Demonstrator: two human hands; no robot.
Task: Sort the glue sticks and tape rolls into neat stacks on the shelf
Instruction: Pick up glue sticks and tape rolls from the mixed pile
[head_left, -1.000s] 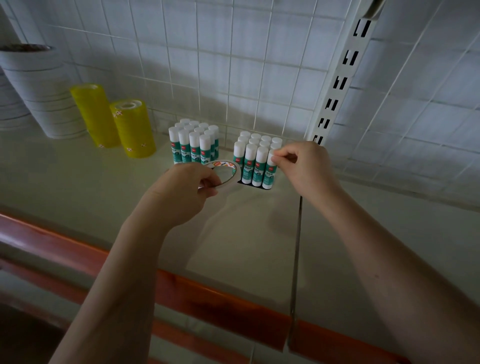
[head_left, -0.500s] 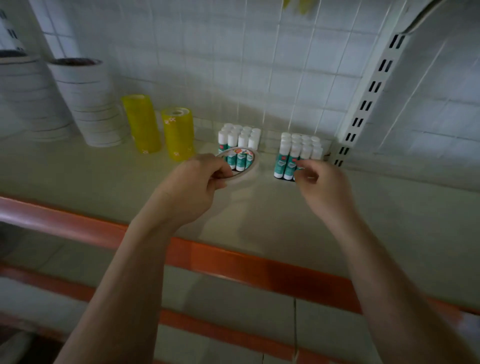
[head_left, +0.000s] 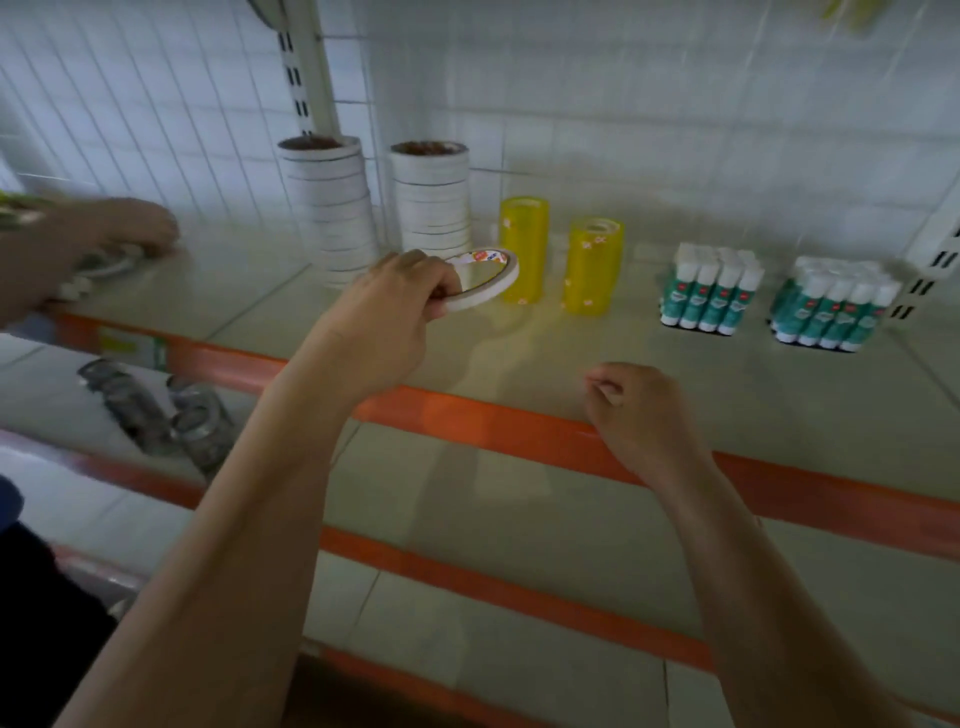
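Shelf (head_left: 649, 374), stationery: two white tape stacks (head_left: 332, 208), two yellow tape stacks (head_left: 595, 265) and two glue stick blocks (head_left: 711, 296) standing sorted. Left hand (head_left: 384, 317) pinches one thin white tape roll (head_left: 480, 278) (unplaced, held before the white stacks); right hand (head_left: 634, 410) loosely curled, holding nothing. Another person's hand (head_left: 119, 228) works at far left.
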